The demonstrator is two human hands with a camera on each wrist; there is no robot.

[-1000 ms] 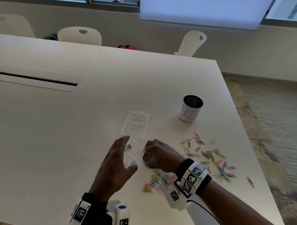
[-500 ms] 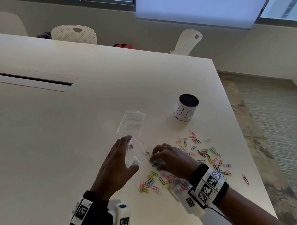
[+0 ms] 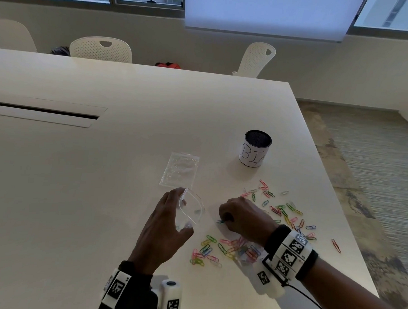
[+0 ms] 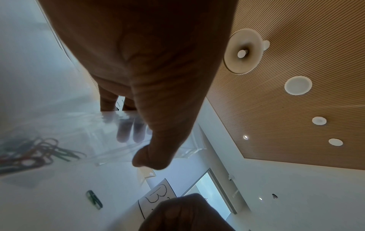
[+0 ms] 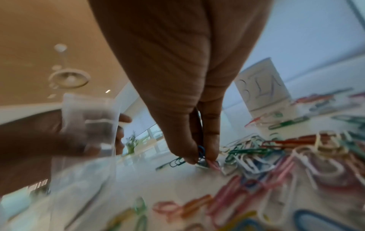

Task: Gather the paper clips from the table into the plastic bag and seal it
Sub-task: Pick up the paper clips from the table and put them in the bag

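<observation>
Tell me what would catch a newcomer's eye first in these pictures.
The bright scatter of coloured paper clips on the table's near right side. Just left of it, the left hand holds a clear plastic bag open while the right hand pinches clips. Behind them stands a dark cup with a handwritten label.

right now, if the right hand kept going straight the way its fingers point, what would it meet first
Probably the plastic bag that the left hand holds open. The right hand, pinching paper clips, points left toward it across a bare strip of table. One green clip may lie in between; depth is unclear.
</observation>
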